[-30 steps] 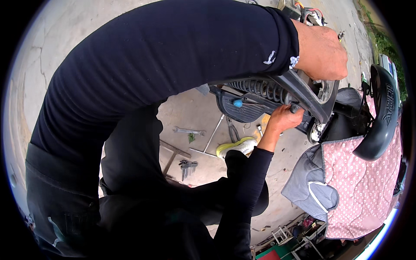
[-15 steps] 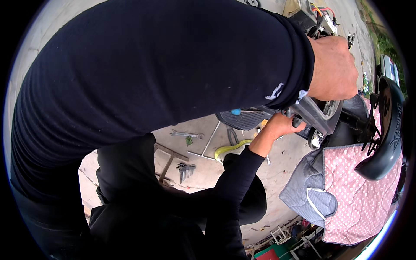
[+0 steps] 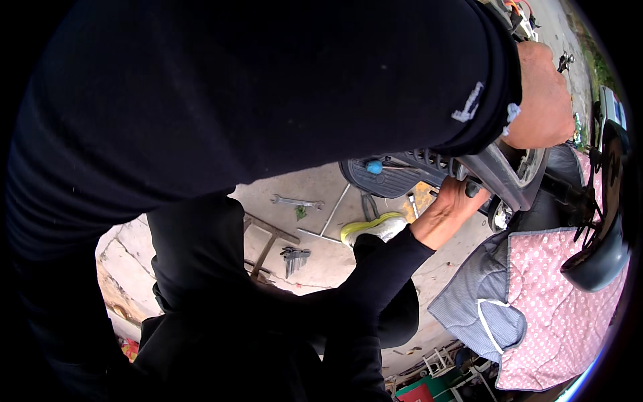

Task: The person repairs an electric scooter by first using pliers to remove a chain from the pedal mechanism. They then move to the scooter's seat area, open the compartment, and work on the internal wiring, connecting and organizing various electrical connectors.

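My left arm in a dark sleeve crosses the top of the view. At its end my left hand is closed in a fist above a grey-black plastic scooter housing; whatever its fingers hold is hidden. Lower down, my right hand curls closed against the near side of the same housing. A short dark rounded end shows at its fingers, too little to name. Behind the hands lies a ribbed black footboard, with a blue-handled screwdriver resting on it.
On the concrete floor are a wrench, a T-shaped metal rod, a hex key set and a metal stand. A pink patterned quilted cover hangs at right, below a black curved scooter part. Wires show at top.
Both hands have shifted a little to the right in the view, the left one also slightly up. The left sleeve covers more of the top. The right hand remains closed at the housing.
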Action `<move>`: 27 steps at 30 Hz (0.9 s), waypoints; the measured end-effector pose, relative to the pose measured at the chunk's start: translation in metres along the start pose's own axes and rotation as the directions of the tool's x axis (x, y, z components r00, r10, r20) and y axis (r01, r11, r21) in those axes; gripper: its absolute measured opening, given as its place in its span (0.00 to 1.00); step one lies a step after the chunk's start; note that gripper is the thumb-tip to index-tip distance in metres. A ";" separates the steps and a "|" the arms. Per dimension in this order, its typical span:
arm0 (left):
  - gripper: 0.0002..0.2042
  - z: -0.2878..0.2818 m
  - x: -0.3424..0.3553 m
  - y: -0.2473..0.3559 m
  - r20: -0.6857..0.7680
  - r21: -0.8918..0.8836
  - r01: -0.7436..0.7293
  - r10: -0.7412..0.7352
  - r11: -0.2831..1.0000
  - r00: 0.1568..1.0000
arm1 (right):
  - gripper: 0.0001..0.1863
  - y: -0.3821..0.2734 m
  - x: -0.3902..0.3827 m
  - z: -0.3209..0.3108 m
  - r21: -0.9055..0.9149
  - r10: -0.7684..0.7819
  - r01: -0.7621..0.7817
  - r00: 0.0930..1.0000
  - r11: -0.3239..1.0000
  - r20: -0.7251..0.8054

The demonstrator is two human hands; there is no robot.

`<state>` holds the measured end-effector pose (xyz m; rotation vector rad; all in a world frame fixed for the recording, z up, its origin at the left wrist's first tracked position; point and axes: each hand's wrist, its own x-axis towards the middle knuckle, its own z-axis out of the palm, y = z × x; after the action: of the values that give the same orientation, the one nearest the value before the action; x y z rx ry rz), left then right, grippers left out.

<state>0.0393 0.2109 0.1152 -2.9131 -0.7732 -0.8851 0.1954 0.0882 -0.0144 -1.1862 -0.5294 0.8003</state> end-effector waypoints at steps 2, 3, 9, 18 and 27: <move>0.08 0.005 0.003 -0.001 0.008 -0.021 0.003 -0.003 1.000 1.000 | 0.13 0.004 0.001 -0.006 -0.026 -0.023 0.023 1.000 0.999 0.002; 0.08 0.006 0.004 -0.002 0.011 -0.022 0.004 -0.004 1.000 1.000 | 0.13 0.004 -0.002 -0.001 -0.014 -0.043 0.043 0.999 0.999 -0.001; 0.09 0.025 0.016 -0.003 0.047 -0.068 -0.010 0.013 0.998 0.999 | 0.15 -0.005 -0.007 0.000 -0.140 -0.128 0.122 0.991 0.983 -0.032; 0.10 0.024 0.013 -0.003 0.058 -0.061 0.057 -0.054 0.996 0.997 | 0.21 0.009 -0.004 0.002 -0.054 -0.026 0.024 0.998 0.998 -0.048; 0.08 0.014 -0.001 -0.011 -0.096 -0.209 -0.061 0.042 0.976 0.994 | 0.24 0.015 -0.010 0.006 0.020 -0.002 0.005 0.989 1.000 -0.150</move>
<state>0.0402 0.2223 0.1012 -3.0283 -0.6311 -1.1535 0.1807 0.0868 -0.0258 -1.2156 -0.3988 0.7059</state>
